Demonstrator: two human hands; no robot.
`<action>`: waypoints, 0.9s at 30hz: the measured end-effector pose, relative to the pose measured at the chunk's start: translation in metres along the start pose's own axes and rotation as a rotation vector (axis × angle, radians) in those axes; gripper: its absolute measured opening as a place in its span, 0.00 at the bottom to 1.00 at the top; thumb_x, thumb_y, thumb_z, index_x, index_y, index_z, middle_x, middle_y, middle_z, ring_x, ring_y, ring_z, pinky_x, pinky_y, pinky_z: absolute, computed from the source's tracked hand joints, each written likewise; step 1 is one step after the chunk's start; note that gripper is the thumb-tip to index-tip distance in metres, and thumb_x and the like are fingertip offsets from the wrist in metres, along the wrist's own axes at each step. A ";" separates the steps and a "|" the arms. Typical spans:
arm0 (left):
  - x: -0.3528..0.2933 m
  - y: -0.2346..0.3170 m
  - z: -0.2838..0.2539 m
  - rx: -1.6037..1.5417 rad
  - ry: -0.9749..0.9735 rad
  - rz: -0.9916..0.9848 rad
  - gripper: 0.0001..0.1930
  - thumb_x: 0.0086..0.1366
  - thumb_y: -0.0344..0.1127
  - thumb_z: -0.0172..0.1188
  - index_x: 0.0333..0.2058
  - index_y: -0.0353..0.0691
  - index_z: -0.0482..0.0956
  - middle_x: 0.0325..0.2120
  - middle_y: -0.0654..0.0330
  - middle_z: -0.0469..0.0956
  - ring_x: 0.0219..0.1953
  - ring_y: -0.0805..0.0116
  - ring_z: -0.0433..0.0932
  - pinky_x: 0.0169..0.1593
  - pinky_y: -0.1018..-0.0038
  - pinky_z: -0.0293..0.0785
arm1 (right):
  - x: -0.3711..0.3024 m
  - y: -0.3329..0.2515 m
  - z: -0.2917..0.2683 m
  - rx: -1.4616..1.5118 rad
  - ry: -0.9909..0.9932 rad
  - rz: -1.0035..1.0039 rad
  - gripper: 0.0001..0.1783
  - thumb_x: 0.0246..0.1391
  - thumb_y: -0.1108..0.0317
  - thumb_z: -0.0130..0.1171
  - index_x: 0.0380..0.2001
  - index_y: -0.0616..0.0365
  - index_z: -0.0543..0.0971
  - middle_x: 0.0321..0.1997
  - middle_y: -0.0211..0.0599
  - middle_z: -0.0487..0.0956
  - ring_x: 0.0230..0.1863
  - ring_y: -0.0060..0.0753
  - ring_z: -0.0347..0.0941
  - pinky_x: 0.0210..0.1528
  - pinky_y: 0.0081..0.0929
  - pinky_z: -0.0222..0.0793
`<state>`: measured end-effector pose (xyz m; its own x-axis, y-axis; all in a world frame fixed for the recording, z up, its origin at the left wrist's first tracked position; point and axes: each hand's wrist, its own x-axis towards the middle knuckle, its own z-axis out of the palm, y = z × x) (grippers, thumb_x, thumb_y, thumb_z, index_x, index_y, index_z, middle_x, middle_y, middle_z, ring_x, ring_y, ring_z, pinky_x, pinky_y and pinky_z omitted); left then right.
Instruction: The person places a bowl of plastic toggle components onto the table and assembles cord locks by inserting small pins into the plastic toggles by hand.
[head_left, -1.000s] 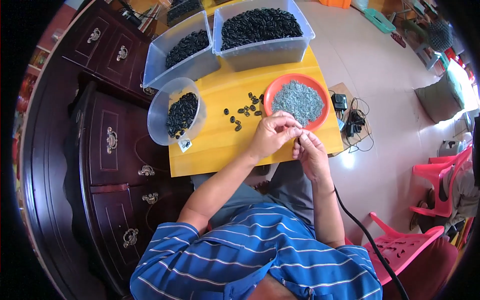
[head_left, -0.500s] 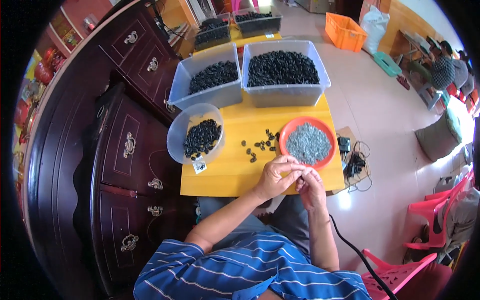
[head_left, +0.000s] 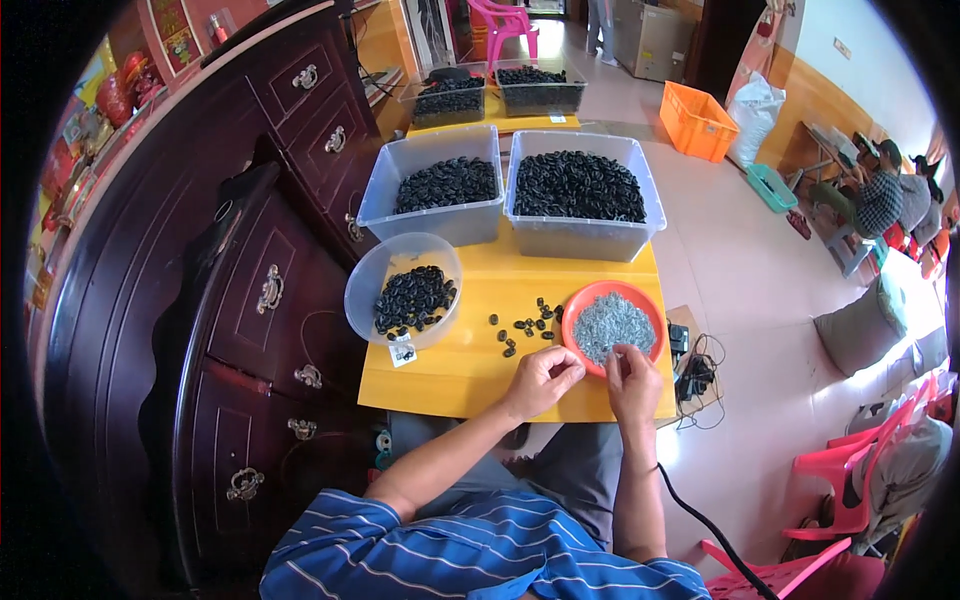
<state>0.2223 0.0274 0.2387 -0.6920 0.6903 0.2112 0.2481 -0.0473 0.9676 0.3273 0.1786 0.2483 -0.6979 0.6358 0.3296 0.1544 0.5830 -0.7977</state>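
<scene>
My left hand is closed in a pinch over the near part of the yellow table. What its fingertips hold is too small to make out. My right hand reaches to the near rim of a red-orange plate, thumb and fingers pinched together; whatever is in them is hidden. A heap of tiny silvery-grey parts fills the plate. Left of the plate lie several small black oval pieces. Many more such black pieces sit in a round translucent tub at the table's left.
Two clear bins of black pieces, a left bin and a right bin, stand at the table's far side. Dark wooden drawers flank the left. Black cables lie right of the table. A pink chair stands at right.
My hands were together at the plate's near edge and are now apart. The left has moved leftward; the right stays by the rim. The view has tilted up.
</scene>
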 end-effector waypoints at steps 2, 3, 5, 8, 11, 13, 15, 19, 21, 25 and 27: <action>-0.003 -0.001 -0.002 -0.025 0.005 0.000 0.04 0.65 0.29 0.63 0.32 0.34 0.81 0.25 0.68 0.76 0.27 0.83 0.71 0.32 0.80 0.70 | 0.005 0.005 0.003 -0.152 0.134 -0.102 0.05 0.55 0.71 0.65 0.35 0.59 0.82 0.28 0.42 0.81 0.28 0.35 0.80 0.32 0.29 0.73; -0.004 -0.002 -0.004 -0.046 0.009 -0.002 0.04 0.66 0.28 0.63 0.32 0.34 0.81 0.25 0.69 0.76 0.27 0.84 0.71 0.32 0.81 0.69 | 0.007 0.006 0.005 -0.154 0.135 -0.106 0.05 0.55 0.71 0.65 0.35 0.59 0.82 0.28 0.42 0.81 0.28 0.35 0.80 0.32 0.29 0.73; -0.009 -0.010 -0.011 -0.136 0.019 -0.067 0.03 0.66 0.28 0.62 0.34 0.34 0.81 0.26 0.70 0.76 0.28 0.84 0.71 0.33 0.82 0.69 | 0.006 0.006 0.010 -0.036 0.134 -0.091 0.06 0.56 0.71 0.65 0.36 0.59 0.82 0.28 0.42 0.82 0.27 0.34 0.79 0.32 0.29 0.74; -0.018 -0.018 -0.024 -0.271 0.036 -0.140 0.03 0.67 0.26 0.62 0.38 0.34 0.81 0.27 0.70 0.77 0.29 0.83 0.72 0.35 0.84 0.70 | -0.007 0.004 0.023 0.162 0.064 -0.034 0.07 0.56 0.73 0.65 0.38 0.60 0.82 0.30 0.42 0.82 0.27 0.33 0.78 0.33 0.28 0.74; -0.032 -0.015 -0.036 -0.448 0.123 -0.214 0.03 0.66 0.26 0.63 0.37 0.34 0.81 0.29 0.67 0.79 0.30 0.80 0.75 0.37 0.81 0.73 | -0.033 -0.002 0.042 0.455 -0.036 0.113 0.07 0.60 0.73 0.62 0.41 0.62 0.81 0.30 0.31 0.81 0.29 0.20 0.76 0.33 0.21 0.73; -0.039 -0.014 -0.041 -0.465 0.130 -0.208 0.03 0.66 0.26 0.63 0.37 0.34 0.81 0.29 0.67 0.79 0.30 0.80 0.75 0.37 0.81 0.73 | -0.050 -0.008 0.051 0.665 -0.139 0.232 0.08 0.63 0.72 0.60 0.43 0.62 0.81 0.31 0.26 0.80 0.31 0.15 0.75 0.33 0.18 0.73; -0.045 -0.019 -0.044 -0.482 0.163 -0.250 0.02 0.66 0.27 0.63 0.37 0.35 0.81 0.29 0.68 0.79 0.30 0.80 0.75 0.38 0.81 0.74 | -0.058 -0.014 0.061 0.755 -0.236 0.316 0.08 0.64 0.71 0.60 0.44 0.62 0.81 0.32 0.25 0.80 0.32 0.13 0.74 0.34 0.17 0.73; -0.052 -0.023 -0.045 -0.365 0.158 -0.229 0.03 0.67 0.29 0.62 0.36 0.36 0.81 0.28 0.69 0.78 0.29 0.81 0.73 0.36 0.82 0.71 | -0.062 -0.014 0.070 0.782 -0.314 0.343 0.09 0.64 0.71 0.59 0.45 0.63 0.80 0.33 0.26 0.78 0.31 0.16 0.73 0.35 0.16 0.71; -0.052 -0.031 -0.045 -0.295 0.142 -0.254 0.05 0.69 0.32 0.61 0.36 0.37 0.81 0.27 0.70 0.77 0.29 0.82 0.71 0.35 0.82 0.69 | -0.059 -0.008 0.078 0.722 -0.299 0.298 0.10 0.63 0.70 0.60 0.45 0.64 0.80 0.33 0.26 0.78 0.29 0.16 0.72 0.32 0.16 0.70; -0.041 -0.042 -0.052 -0.290 0.119 -0.309 0.08 0.69 0.35 0.60 0.40 0.36 0.81 0.30 0.68 0.79 0.31 0.80 0.74 0.38 0.81 0.72 | -0.050 0.001 0.090 0.779 -0.305 0.276 0.09 0.63 0.73 0.57 0.45 0.64 0.79 0.34 0.25 0.79 0.30 0.13 0.71 0.31 0.16 0.68; -0.040 -0.042 -0.055 -0.323 0.140 -0.316 0.08 0.68 0.35 0.62 0.40 0.36 0.81 0.31 0.68 0.80 0.31 0.81 0.75 0.39 0.82 0.73 | -0.049 -0.002 0.091 0.870 -0.321 0.321 0.10 0.63 0.74 0.58 0.47 0.63 0.77 0.34 0.26 0.79 0.30 0.14 0.72 0.33 0.15 0.70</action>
<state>0.2024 -0.0377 0.1973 -0.7901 0.6039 -0.1051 -0.1974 -0.0884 0.9763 0.2973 0.0999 0.1879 -0.8897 0.4562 -0.0181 -0.1096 -0.2518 -0.9615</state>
